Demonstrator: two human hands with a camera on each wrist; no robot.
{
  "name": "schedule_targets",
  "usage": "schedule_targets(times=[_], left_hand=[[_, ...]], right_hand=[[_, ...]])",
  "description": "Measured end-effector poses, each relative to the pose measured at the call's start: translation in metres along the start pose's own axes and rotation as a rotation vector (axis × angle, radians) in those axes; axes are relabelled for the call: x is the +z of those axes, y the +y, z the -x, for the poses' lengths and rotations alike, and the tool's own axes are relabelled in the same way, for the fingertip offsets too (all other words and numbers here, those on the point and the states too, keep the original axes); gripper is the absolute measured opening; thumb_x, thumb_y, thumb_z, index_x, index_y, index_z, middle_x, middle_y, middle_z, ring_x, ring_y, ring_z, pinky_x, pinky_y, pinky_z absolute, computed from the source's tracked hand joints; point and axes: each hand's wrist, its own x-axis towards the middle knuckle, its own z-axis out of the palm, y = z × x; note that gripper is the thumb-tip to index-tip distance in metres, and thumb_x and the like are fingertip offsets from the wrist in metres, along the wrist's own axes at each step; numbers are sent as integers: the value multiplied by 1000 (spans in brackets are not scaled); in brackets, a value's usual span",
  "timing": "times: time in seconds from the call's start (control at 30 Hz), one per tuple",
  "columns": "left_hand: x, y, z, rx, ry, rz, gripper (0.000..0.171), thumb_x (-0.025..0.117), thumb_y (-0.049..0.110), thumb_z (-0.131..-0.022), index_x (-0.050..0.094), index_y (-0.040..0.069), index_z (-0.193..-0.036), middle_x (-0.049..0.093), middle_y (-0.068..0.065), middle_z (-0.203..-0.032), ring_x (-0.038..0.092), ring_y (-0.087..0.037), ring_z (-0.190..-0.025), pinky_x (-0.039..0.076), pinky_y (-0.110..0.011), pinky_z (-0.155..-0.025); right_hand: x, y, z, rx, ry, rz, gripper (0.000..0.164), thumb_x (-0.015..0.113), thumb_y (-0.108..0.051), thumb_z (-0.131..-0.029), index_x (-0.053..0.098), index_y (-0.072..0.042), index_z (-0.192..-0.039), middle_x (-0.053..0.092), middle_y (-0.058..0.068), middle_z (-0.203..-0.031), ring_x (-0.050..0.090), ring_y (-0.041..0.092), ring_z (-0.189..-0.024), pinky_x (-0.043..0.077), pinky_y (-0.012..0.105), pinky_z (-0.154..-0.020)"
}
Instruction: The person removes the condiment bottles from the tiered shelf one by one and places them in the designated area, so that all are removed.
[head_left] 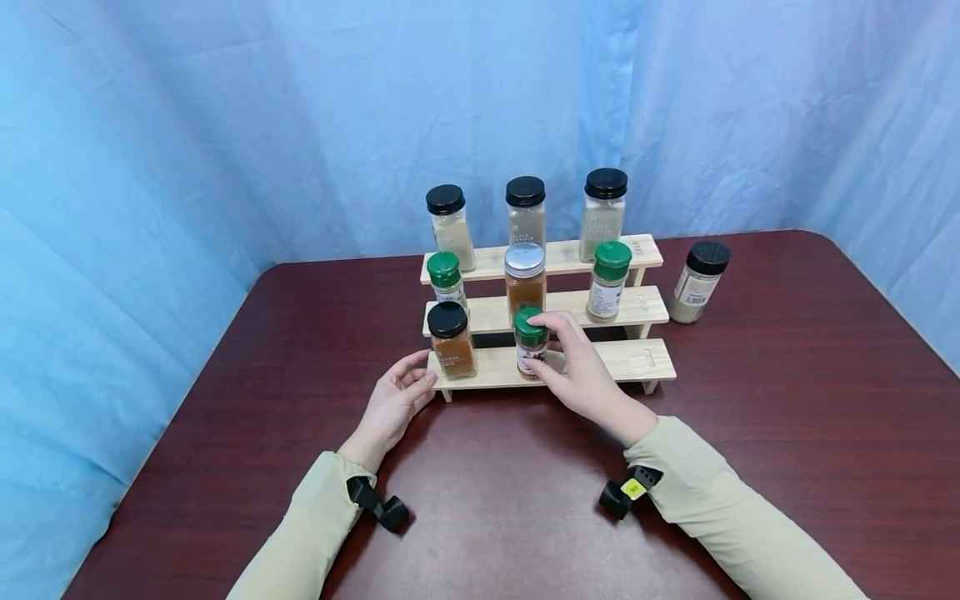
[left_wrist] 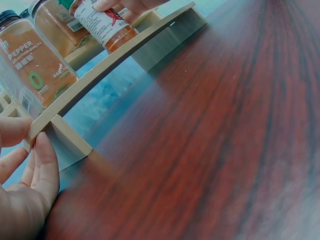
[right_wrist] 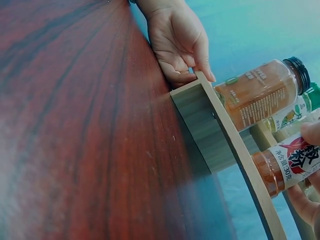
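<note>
A wooden three-tier spice rack [head_left: 493, 367] stands on the table. My left hand [head_left: 393, 404] pinches the left end of its lowest tier, thumb on top and fingers beneath in the left wrist view. On that tier's middle, a small green-capped spice jar [head_left: 529, 336] stands upright, and my right hand [head_left: 583, 377] grips it. Its label [right_wrist: 300, 159] shows a red pepper picture over reddish-brown powder. To its left stands a black-capped pepper jar [head_left: 454, 354] of orange-brown powder, close to my left hand.
The middle tier bears a green-capped jar [head_left: 444, 271], a silver-capped jar [head_left: 525, 279] and another green-capped jar [head_left: 609, 283]. Three black-capped jars, one a white pepper jar [head_left: 603, 217], line the top tier. A black-capped shaker [head_left: 697, 283] stands on the table [head_left: 787, 400], right of the rack. Blue curtains [head_left: 450, 92] hang behind.
</note>
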Motion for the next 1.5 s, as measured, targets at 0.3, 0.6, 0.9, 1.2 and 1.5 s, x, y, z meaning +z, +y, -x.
schedule_targets(times=[0.3,0.6,0.9,1.2,1.5], left_hand=[[0,0,1,16,-8,-9,51,54,-2,-93,36,-1,-141,57,4,-88,57,-2,-73,50,-16,-69],[1,3,3,8,-2,-11,50,52,-4,-93,36,-1,-141,56,5,-86,57,-1,-73,50,-16,-69],[-4,-4,3,79,-61,10,58,66,10,-88,39,0,-139,57,5,-88,57,-2,-75,50,-16,-71],[-1,-3,3,59,-53,2,56,63,7,-90,38,-1,-139,56,5,-87,57,-2,-75,50,-16,-71],[1,1,2,-6,-9,-4,49,51,-4,-94,35,0,-141,56,5,-86,57,-2,-73,49,-16,-69]], right_hand=[[-5,1,1,11,13,-28,52,70,8,-79,46,-2,-124,50,20,-116,55,32,-105,54,45,-81],[-17,-5,-3,53,16,-32,55,69,8,-79,45,-3,-127,51,18,-118,56,28,-105,54,43,-81],[-40,-14,-10,101,46,-29,56,69,10,-79,44,-2,-128,51,18,-121,59,31,-105,53,48,-83],[-63,-28,-10,37,95,54,62,70,12,-76,43,-2,-130,51,20,-124,58,21,-105,54,43,-81],[-90,-35,-12,-52,199,13,66,65,22,-74,37,3,-131,43,-19,-128,52,-4,-107,45,12,-85]])
